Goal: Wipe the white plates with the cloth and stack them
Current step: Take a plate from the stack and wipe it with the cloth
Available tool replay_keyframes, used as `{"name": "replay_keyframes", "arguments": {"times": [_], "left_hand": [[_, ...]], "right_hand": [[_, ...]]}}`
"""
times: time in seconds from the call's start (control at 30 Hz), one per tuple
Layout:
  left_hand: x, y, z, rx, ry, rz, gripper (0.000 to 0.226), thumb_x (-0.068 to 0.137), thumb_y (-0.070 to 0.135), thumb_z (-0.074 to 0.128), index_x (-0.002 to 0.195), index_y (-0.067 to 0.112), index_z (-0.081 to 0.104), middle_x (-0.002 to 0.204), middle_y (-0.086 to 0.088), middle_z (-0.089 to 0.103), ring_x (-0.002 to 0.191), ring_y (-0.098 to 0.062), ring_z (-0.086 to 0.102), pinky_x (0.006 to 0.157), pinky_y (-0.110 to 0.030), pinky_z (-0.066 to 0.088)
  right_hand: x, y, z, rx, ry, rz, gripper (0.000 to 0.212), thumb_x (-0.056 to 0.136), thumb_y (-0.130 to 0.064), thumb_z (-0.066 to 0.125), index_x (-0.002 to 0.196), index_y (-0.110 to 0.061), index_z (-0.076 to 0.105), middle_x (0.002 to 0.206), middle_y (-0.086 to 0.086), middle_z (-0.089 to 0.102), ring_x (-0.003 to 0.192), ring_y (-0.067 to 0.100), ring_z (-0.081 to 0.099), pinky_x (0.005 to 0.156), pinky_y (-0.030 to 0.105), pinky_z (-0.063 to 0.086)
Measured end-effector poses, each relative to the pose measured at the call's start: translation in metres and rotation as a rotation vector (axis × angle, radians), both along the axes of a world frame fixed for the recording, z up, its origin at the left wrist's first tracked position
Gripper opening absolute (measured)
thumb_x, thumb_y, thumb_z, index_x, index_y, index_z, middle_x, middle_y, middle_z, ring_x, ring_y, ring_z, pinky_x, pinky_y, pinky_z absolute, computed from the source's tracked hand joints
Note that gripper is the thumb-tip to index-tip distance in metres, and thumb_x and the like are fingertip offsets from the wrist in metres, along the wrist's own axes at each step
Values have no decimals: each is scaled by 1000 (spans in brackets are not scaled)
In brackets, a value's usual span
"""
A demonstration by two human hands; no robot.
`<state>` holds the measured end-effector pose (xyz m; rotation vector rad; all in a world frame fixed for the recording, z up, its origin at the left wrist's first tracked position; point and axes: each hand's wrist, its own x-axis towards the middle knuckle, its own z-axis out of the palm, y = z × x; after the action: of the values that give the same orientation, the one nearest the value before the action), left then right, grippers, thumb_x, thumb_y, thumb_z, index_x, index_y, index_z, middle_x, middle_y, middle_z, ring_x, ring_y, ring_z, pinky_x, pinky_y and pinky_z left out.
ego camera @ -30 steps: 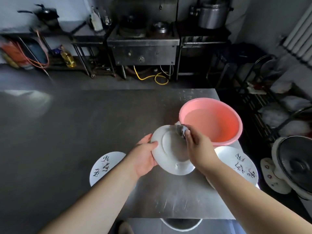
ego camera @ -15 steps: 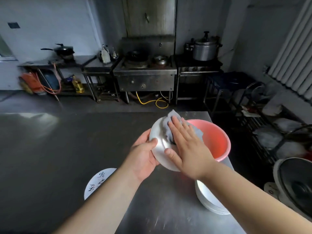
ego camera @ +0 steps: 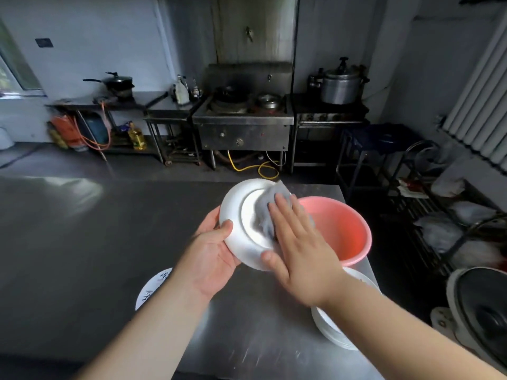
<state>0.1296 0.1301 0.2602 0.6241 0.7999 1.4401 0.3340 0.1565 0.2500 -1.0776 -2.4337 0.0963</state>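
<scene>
My left hand [ego camera: 210,255] grips a white plate [ego camera: 241,215] by its lower left rim, holding it tilted above the steel table [ego camera: 247,338], its underside toward me. My right hand [ego camera: 299,248] lies flat with straight fingers on a grey cloth [ego camera: 270,204], pressing it against the plate's right half. A stack of white plates [ego camera: 333,329] stands on the table under my right forearm, partly hidden. A single plate with black writing [ego camera: 153,286] lies on the table behind my left forearm.
A pink basin [ego camera: 345,229] stands on the table just right of the held plate. The table's right edge runs close by, with a rack of bags [ego camera: 444,223] and a fan [ego camera: 482,311] beyond. A stove [ego camera: 244,119] stands across the dark floor.
The plate has been raised and tilted up since a second ago. My right hand went from pinching the cloth at the rim to pressing it flat, and has slid slightly right.
</scene>
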Motion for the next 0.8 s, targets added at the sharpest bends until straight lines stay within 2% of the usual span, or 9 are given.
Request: {"name": "replay_keyframes", "arguments": {"times": [0.1, 0.2, 0.33, 0.43, 0.5, 0.57, 0.6, 0.7, 0.8], "left_hand": [[-14, -3, 3, 1, -24, 27, 55, 95, 9, 51, 150, 15, 51, 144, -16, 64, 131, -36, 64, 99, -52, 57], [-20, -7, 3, -11, -45, 2, 55, 95, 10, 52, 150, 17, 52, 143, -15, 65, 128, -34, 66, 87, -45, 62], [-28, -1, 8, 16, -59, -3, 54, 93, 11, 55, 146, 17, 56, 143, -14, 65, 129, -34, 65, 94, -46, 61], [-42, 4, 13, 24, -70, 22, 55, 90, 11, 55, 144, 16, 57, 142, -13, 66, 128, -34, 66, 96, -48, 60], [-53, 5, 17, 26, -38, 7, 55, 92, 10, 53, 147, 16, 55, 144, -14, 64, 130, -36, 64, 100, -53, 54], [-62, 5, 21, 45, 35, -46, 55, 94, 6, 54, 149, 15, 53, 144, -16, 64, 131, -40, 62, 104, -60, 49], [-65, 5, 23, 59, 77, -70, 55, 94, 4, 57, 149, 14, 53, 143, -17, 64, 131, -41, 62, 105, -64, 47], [-73, 6, 30, 90, 178, -100, 57, 90, 10, 59, 146, 12, 54, 139, -18, 66, 130, -43, 62, 105, -68, 46], [-87, 7, 35, 107, 198, -114, 57, 89, 12, 59, 146, 12, 55, 138, -19, 67, 130, -44, 62, 106, -67, 46]], "right_hand": [[-5, -25, -21, 9, 0, 99, 88, 105, -68, 26, 164, -3, 23, 174, 13, 12, 163, 31, 0, 130, 52, 15], [-11, -1, -3, -78, 66, 13, 85, 104, -66, 24, 165, -8, 18, 175, 8, 3, 163, 28, -6, 130, 49, 12], [-28, 3, 12, -155, 257, -113, 82, 105, -61, 24, 167, -9, 12, 175, 3, -3, 162, 18, -8, 131, 44, 9], [-41, -29, -8, -180, 334, -45, 82, 105, -59, 32, 167, -10, 9, 176, 2, -8, 163, 18, -8, 131, 49, 11], [-45, -22, 1, -205, 354, -48, 79, 105, -60, 28, 167, -14, 8, 175, -6, -9, 161, 11, -10, 132, 48, 10], [-51, 4, 31, -186, 360, -44, 66, 110, -52, 26, 166, -18, 16, 171, -18, 0, 159, -2, -5, 131, 42, 10], [-56, 18, 49, -154, 344, -8, 58, 113, -43, 29, 165, -17, 22, 171, -18, 7, 159, -2, 1, 131, 41, 12], [-78, 46, 91, 5, 197, 144, 49, 112, -29, 37, 157, -11, 45, 167, 1, 37, 157, 17, 30, 129, 45, 22], [-97, 56, 89, 201, 130, 159, 42, 109, -25, 52, 147, -8, 59, 154, 6, 55, 143, 28, 50, 119, 48, 37]]}}
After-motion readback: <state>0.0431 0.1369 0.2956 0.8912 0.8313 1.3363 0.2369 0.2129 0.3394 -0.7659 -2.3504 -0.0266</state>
